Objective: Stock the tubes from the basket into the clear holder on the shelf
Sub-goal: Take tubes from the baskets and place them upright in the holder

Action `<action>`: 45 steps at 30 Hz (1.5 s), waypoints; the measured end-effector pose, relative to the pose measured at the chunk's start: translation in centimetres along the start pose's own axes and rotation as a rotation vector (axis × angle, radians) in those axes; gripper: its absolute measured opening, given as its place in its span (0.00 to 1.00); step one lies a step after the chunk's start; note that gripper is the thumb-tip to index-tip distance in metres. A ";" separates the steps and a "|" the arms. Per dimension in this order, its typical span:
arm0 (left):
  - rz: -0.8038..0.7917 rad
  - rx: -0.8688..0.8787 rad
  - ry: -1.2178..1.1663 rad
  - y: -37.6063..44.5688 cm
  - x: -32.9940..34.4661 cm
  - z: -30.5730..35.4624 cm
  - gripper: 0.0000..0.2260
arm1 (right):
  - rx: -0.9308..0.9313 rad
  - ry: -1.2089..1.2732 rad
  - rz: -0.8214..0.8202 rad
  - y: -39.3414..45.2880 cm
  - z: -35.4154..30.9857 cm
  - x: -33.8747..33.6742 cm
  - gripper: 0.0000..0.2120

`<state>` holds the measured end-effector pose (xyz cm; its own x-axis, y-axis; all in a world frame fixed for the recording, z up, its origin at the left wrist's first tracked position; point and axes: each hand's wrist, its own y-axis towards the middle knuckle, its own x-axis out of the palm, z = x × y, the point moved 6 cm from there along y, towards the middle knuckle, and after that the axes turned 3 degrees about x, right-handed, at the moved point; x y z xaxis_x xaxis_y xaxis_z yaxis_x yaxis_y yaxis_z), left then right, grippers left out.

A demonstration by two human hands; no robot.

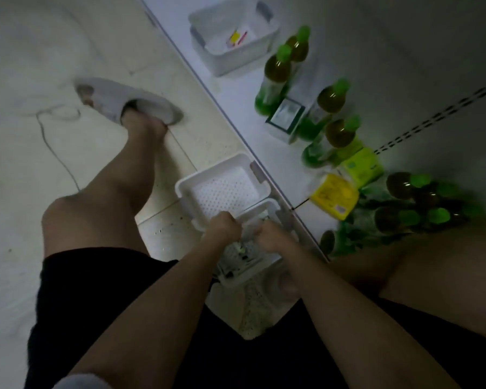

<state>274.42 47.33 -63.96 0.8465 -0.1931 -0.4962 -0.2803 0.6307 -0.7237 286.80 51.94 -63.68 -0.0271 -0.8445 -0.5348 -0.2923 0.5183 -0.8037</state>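
A white basket [237, 279] stands on the floor between my knees, against the shelf edge. Small pale tubes [243, 252] with dark and green marks lie in it. Both hands reach down into this basket with the fingers curled. My left hand [223, 228] and my right hand [275, 238] are close together and grip pale tubes [250, 230] between them, though blur hides the exact hold. On the low white shelf at the top stands a pale open holder [208, 37] with a small yellow and red item inside.
An empty white perforated basket [222, 189] sits on the floor just beyond my hands. Green-capped bottles [278, 68], a small boxed item [285, 115] and yellow packs [334, 195] crowd the shelf [236, 88] on the right. My left leg and slipper [129, 99] stretch across the tiled floor.
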 end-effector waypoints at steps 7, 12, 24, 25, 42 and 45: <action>-0.059 -0.291 -0.118 5.9 8.5 -7.9 0.07 | 0.261 0.051 0.033 6.2 5.8 6.3 0.20; -0.011 -0.408 -0.371 8.1 11.9 -8.4 0.06 | 0.424 0.187 -0.215 8.9 7.3 9.8 0.06; -0.040 -0.244 -0.331 7.4 10.7 -7.3 0.14 | 0.559 0.751 -0.307 8.4 7.0 8.5 0.12; -0.047 -0.207 -0.323 7.0 10.3 -6.9 0.15 | 0.552 0.766 -0.310 7.8 6.8 8.0 0.14; 0.008 0.522 -0.298 -7.6 -6.1 9.6 0.15 | 0.060 0.714 0.255 -10.8 4.7 -9.0 0.11; 0.029 0.748 -0.297 -12.8 -11.1 14.3 0.05 | -0.050 0.641 0.445 -17.1 3.0 -13.3 0.10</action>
<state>275.09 52.16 -42.29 0.9580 -0.0273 -0.2854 -0.0155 0.9890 -0.1469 295.02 54.75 -43.60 -0.6946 -0.4796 -0.5362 -0.1671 0.8325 -0.5282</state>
